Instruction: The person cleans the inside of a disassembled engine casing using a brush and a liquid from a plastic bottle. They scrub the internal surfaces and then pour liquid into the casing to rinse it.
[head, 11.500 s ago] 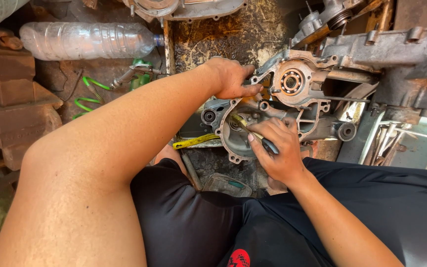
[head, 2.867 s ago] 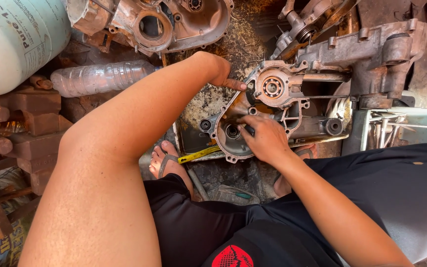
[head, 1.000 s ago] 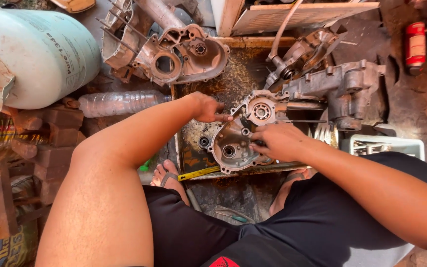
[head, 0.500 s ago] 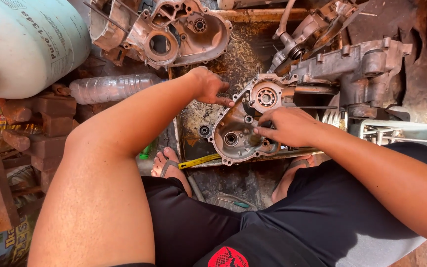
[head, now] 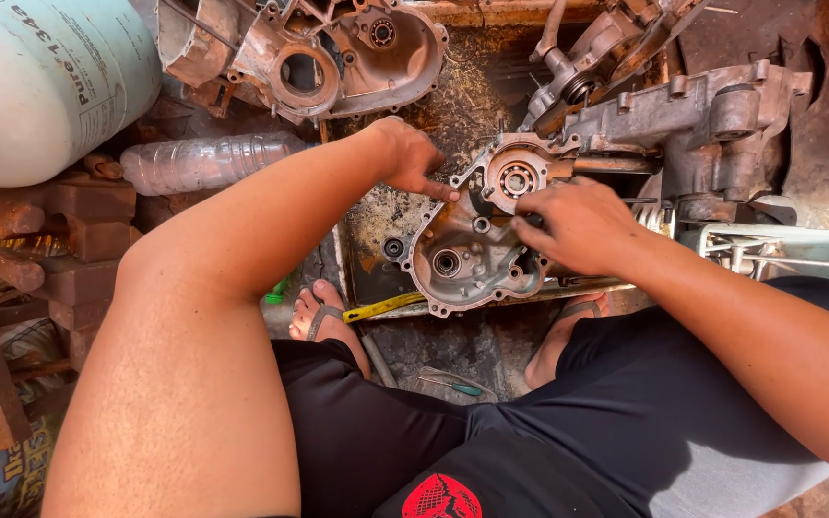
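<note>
A grimy metal engine crankcase half (head: 472, 245) lies on a dirty metal tray (head: 376, 230) in front of me, with a round bearing seat (head: 515, 179) near its top. My left hand (head: 413, 158) rests its fingertips on the case's upper left edge. My right hand (head: 578, 223) lies over the case's right side, fingers curled toward the bearing seat; I cannot tell whether it pinches anything. A yellow-handled tool (head: 383, 306) lies under the case's front edge.
Another crankcase (head: 338, 58) and engine parts (head: 683, 105) lie behind. A gas cylinder (head: 45, 82), clear plastic bottle (head: 203, 161) and bricks (head: 69, 230) stand left. A white tray of tools (head: 779, 251) sits right. My sandalled feet (head: 323, 321) flank a green-handled screwdriver (head: 453, 388).
The view has moved closer and shifted down. Earlier my right hand worked a tool inside the case; now it rests higher, beside the bearing seat. My left hand stays on the case's upper edge.
</note>
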